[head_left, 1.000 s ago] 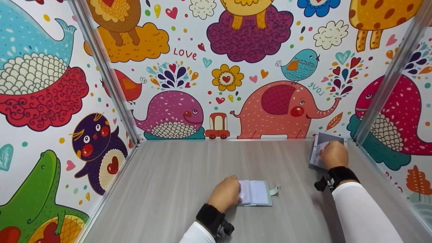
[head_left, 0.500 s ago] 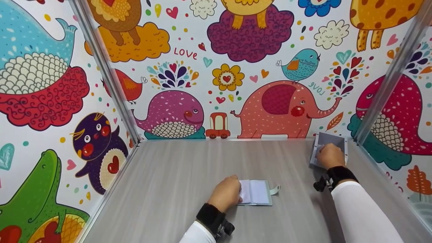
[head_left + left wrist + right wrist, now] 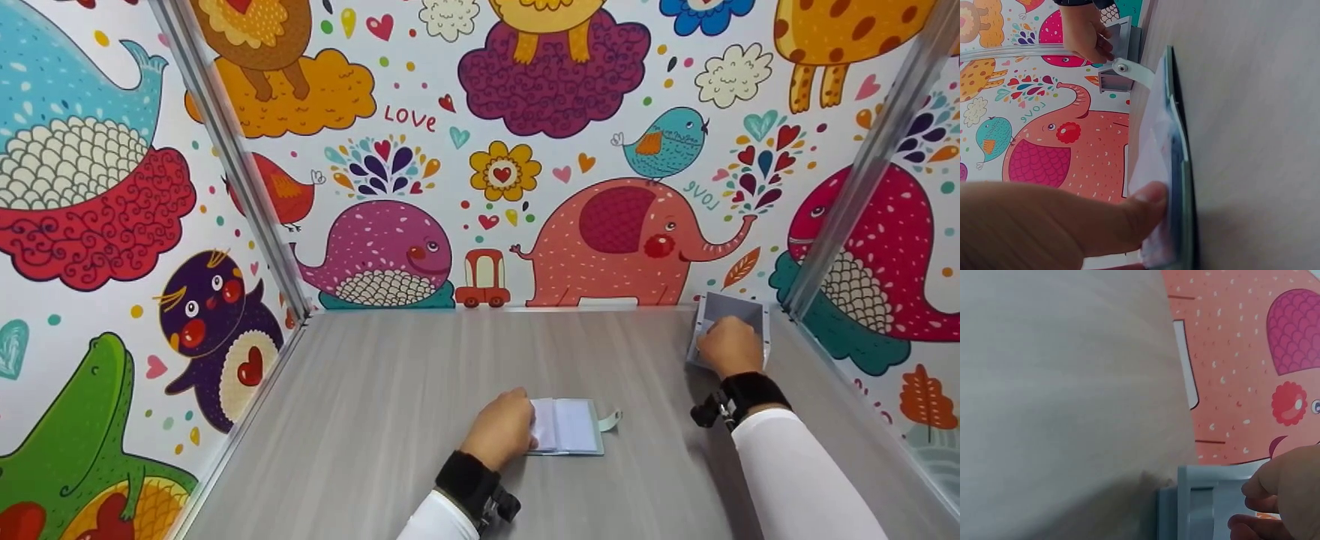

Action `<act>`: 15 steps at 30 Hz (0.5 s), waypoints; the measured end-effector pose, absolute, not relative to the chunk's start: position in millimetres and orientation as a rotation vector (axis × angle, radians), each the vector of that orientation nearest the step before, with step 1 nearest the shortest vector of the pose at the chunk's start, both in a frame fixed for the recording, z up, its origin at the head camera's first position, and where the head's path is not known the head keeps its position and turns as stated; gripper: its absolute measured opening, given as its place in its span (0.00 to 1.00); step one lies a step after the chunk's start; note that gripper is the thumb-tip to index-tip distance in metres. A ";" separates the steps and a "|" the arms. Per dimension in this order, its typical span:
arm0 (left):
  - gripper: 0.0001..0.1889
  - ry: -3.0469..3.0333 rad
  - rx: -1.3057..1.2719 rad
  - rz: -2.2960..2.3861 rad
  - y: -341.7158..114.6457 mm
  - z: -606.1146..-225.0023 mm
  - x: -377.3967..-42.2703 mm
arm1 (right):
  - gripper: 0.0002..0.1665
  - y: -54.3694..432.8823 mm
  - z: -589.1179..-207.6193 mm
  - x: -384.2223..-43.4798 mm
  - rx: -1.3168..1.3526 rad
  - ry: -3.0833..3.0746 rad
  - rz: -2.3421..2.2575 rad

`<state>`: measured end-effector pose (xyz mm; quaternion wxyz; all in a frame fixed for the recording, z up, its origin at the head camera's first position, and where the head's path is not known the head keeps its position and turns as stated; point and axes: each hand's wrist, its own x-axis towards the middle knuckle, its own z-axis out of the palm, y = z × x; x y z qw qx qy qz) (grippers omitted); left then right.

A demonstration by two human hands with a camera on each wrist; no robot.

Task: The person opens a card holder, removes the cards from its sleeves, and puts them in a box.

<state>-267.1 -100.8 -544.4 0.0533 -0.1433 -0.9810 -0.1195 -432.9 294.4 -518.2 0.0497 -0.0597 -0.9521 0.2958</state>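
Note:
My left hand (image 3: 501, 426) grips the left edge of a small open card holder (image 3: 577, 427), which has a pale green cover, clear sleeves and a snap strap. In the left wrist view the thumb (image 3: 1143, 214) presses on the sleeve; the fingers under it are hidden. My right hand (image 3: 731, 346) is over the mouth of a grey open-topped box (image 3: 697, 351) at the back right. In the right wrist view, its thumb and index finger stand apart near the box rim (image 3: 1185, 495), with nothing visible between the tips.
Grey wood-grain tabletop (image 3: 390, 390) surrounds the card holder. Walls printed with cartoon animals (image 3: 615, 247) rise at the back and both sides, joined by metal corner posts (image 3: 232, 157). The box stands close to the back wall and right-hand corner.
The right hand has shifted slightly left over the box. A pale pinkish piece seen beside its fingers earlier is no longer plainly visible. The left hand and card holder have stayed put.

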 end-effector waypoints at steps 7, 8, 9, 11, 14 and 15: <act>0.12 -3.000 -0.427 -0.408 -99.7 -546.5 -270.2 | 0.15 267.2 -503.5 -415.9 -0.162 -2.766 0.872; 0.11 -3.001 -0.428 -0.408 -99.8 -546.8 -270.4 | 0.15 261.7 -501.6 -412.9 -0.136 -2.729 0.868; 0.11 -3.005 -0.426 -0.414 -99.7 -547.0 -270.6 | 0.16 255.2 -499.5 -409.8 -0.111 -2.693 0.868; 0.12 -3.007 -0.424 -0.408 -100.0 -547.5 -270.9 | 0.16 241.7 -494.8 -402.7 -0.062 -2.620 0.863; 0.12 -3.014 -0.419 -0.409 -99.7 -548.1 -271.3 | 0.14 218.7 -488.3 -390.1 0.016 -2.530 0.889; 0.12 -3.021 -0.413 -0.411 -99.6 -548.4 -271.4 | 0.13 210.2 -486.6 -385.3 0.042 -2.510 0.905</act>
